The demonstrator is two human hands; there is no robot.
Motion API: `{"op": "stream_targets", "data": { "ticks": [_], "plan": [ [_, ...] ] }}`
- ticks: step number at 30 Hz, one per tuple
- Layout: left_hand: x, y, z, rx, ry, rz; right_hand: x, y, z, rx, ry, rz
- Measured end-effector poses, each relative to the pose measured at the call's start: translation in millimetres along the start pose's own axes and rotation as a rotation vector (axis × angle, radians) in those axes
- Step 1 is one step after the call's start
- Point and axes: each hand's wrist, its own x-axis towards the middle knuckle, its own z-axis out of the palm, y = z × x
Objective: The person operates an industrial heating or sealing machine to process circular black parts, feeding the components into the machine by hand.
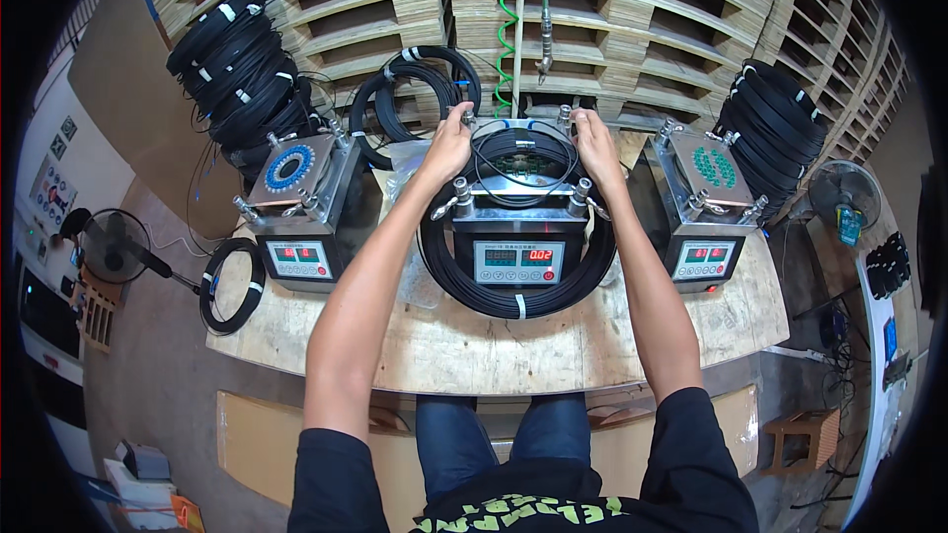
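On the table in front of me stands a metal-topped machine [519, 255] with a lit red display and knobbed metal posts at its corners. My left hand [449, 146] is closed, fingertips on the far left knob [469, 117]. At the far right knob [565, 115], my right hand [598, 148] is bent inward with its fingers closed against it. A small coil of thin black cable [526, 143] lies over the top plate between my hands. The larger black cable coil [521, 305] hangs around the machine's front, tied with white tape.
Similar machines flank it: one with a blue ring of parts [289, 167] at left, another with green parts [713, 167] at right. Stacked black cable coils [237, 79] rise at the back left, more coils [775, 133] at the right. A green air hose [544, 0] hangs before wooden pallets.
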Motion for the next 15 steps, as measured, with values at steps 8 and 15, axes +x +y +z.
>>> {"op": "stream_targets", "data": {
  "ticks": [8, 15],
  "plan": [
    [3.7, 19.6, -7.0, -0.056, 0.003, -0.091, -2.4, 1.7, -4.6, -0.032, -0.023, -0.093],
    [5.3, 8.4, -2.2, 0.004, 0.122, 0.041, 0.8, -25.8, -5.5, -0.134, -0.061, -0.005]
  ]
}}
